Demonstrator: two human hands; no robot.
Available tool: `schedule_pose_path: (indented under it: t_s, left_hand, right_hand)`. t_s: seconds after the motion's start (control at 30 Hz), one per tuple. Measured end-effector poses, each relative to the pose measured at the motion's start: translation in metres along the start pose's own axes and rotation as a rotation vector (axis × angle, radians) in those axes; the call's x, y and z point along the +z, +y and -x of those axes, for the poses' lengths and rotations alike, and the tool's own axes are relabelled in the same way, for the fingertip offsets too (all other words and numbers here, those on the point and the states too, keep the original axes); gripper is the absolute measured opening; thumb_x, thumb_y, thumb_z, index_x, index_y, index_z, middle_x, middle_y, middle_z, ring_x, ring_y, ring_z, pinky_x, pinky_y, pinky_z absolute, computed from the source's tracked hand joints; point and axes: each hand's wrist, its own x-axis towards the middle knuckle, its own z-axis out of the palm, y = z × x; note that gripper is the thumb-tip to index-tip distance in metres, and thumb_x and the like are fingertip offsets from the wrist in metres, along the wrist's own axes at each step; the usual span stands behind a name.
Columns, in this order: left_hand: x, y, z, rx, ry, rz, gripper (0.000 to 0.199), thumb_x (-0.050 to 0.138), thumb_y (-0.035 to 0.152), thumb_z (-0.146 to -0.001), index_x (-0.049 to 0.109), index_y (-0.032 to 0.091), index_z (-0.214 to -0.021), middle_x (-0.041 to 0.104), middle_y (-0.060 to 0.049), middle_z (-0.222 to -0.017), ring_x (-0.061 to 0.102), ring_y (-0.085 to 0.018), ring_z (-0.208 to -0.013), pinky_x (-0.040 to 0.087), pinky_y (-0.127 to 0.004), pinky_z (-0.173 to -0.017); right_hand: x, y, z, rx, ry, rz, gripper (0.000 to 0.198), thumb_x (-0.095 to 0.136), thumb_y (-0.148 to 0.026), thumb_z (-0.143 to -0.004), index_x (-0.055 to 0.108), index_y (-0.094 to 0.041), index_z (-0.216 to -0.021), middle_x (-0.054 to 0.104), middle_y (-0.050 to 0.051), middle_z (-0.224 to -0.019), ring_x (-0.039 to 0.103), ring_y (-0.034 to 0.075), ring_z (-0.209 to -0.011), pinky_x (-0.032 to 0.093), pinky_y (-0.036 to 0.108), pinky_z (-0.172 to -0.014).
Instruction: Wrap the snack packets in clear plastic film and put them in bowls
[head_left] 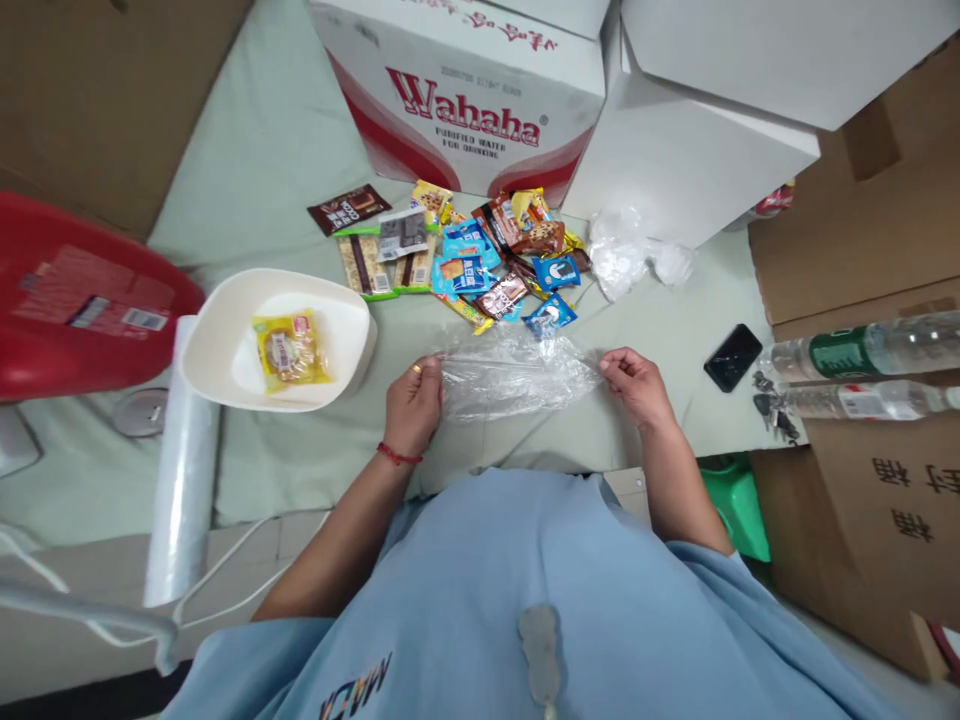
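Observation:
A clear plastic bag (510, 378) is stretched sideways just in front of my body. My left hand (417, 402) pinches its left end, thumb against the fingers. At its right end, my right hand (636, 385) has a corner between thumb and fingertips. Just beyond the bag lies a pile of wrapped snacks (466, 272) in blue, brown and yellow packets. Left of my left hand stands a white plastic basin (352, 310), with one yellow snack packet (289, 350) inside. A crumpled clump of clear plastic (622, 250) rests to the right of the pile.
A Wahaha carton (480, 110) and white boxes (675, 140) stand at the back. On the left are a red container (82, 300) and a plastic film roll (180, 480). A phone (733, 358), keys (772, 405) and bottles (862, 350) lie on the right.

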Motion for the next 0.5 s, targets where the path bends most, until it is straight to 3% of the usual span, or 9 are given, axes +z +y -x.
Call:
schedule_pose_path:
  t_s: [0.17,0.23,0.3,0.37,0.5]
  left_hand:
    - [0.012,0.005,-0.008,0.095,-0.123,-0.203,0.046,0.044,0.054,-0.102,0.069,0.020,-0.082,0.055,0.002,-0.059,0.052,-0.015,-0.058,0.043,-0.027,-0.062]
    - [0.015,0.006,-0.007,0.141,-0.151,-0.290,0.047,0.043,0.054,-0.101,0.073,0.019,-0.091,0.061,0.000,-0.064,0.058,-0.017,-0.064,0.045,-0.028,-0.067]
    - [0.016,0.008,-0.006,0.150,-0.176,-0.355,0.052,0.045,0.057,-0.098,0.075,0.018,-0.113,0.069,-0.002,-0.073,0.061,-0.019,-0.069,0.047,-0.029,-0.068]
    - [0.015,0.009,-0.002,0.132,-0.195,-0.406,0.063,0.049,0.063,-0.095,0.072,0.016,-0.129,0.073,-0.003,-0.080,0.062,-0.020,-0.069,0.047,-0.030,-0.068]
    - [0.006,0.012,0.003,0.070,-0.186,-0.423,0.071,0.045,0.071,-0.095,0.072,0.016,-0.130,0.074,-0.004,-0.077,0.064,-0.021,-0.068,0.049,-0.031,-0.069]
  right_hand:
    - [-0.018,0.005,0.001,-0.126,0.202,0.311,0.028,0.073,-0.046,-0.082,0.072,-0.020,-0.092,0.068,0.002,-0.085,0.050,0.013,-0.063,0.044,0.028,-0.063]
    - [-0.009,-0.003,-0.001,-0.261,0.267,0.412,0.024,0.067,-0.041,-0.089,0.073,-0.021,-0.099,0.071,0.004,-0.098,0.054,0.014,-0.067,0.049,0.031,-0.070]
    - [0.011,-0.013,-0.003,-0.417,0.153,0.453,0.021,0.062,-0.037,-0.096,0.074,-0.021,-0.103,0.072,0.005,-0.100,0.060,0.016,-0.073,0.051,0.031,-0.075]
    - [0.040,-0.021,-0.008,-0.541,-0.070,0.508,0.020,0.062,-0.034,-0.100,0.075,-0.022,-0.109,0.073,0.007,-0.105,0.066,0.020,-0.086,0.053,0.032,-0.081]
    - [0.098,-0.026,-0.020,-0.544,-0.351,0.761,0.037,0.068,-0.030,-0.098,0.068,-0.022,-0.135,0.067,0.012,-0.137,0.067,0.026,-0.112,0.052,0.033,-0.087]
